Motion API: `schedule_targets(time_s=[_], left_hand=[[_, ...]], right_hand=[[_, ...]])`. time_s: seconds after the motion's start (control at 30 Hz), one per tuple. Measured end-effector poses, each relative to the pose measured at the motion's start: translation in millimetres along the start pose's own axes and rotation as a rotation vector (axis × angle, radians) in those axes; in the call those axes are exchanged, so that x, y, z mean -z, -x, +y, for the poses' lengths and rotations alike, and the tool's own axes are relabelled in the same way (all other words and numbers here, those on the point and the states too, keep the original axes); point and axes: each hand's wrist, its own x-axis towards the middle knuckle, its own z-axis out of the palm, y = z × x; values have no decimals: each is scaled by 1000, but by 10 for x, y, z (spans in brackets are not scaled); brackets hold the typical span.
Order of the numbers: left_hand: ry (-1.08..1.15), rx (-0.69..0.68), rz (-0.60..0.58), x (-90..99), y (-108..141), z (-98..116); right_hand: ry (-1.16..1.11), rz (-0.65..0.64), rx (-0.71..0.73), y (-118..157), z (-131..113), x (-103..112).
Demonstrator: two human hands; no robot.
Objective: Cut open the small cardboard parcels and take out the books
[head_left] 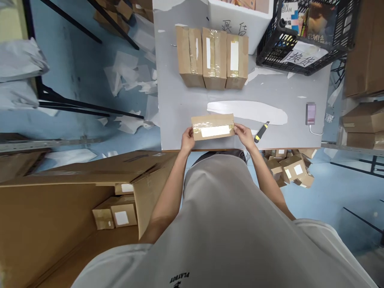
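Observation:
A taped brown cardboard box [213, 120] with a white label is held near the table's front edge. My left hand [187, 140] grips its left end, fingers closed on it. At the right end, the fingers of my right hand [244, 135] pinch the box's edge. A yellow and black utility knife [261, 132] lies on the table just right of my right hand. Behind the held box, three similar taped boxes [214, 58] stand side by side.
A white foam box [240, 20] and a black crate [306, 64] with books stand at the back. A phone [311, 113] with a cable lies at the right. A large open carton [60, 216] holding small boxes is at the lower left; more boxes [292, 168] lie below the table's front.

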Motion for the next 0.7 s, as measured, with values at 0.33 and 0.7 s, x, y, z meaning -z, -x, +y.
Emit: schedule_targets(time_s=[0.33, 0.7], left_hand=[[57, 207, -30, -202, 13, 38], [14, -16, 195, 140, -1651, 1225]], right_hand=[[41, 38, -165, 206, 166, 188], [77, 208, -157, -1163, -484, 564]])
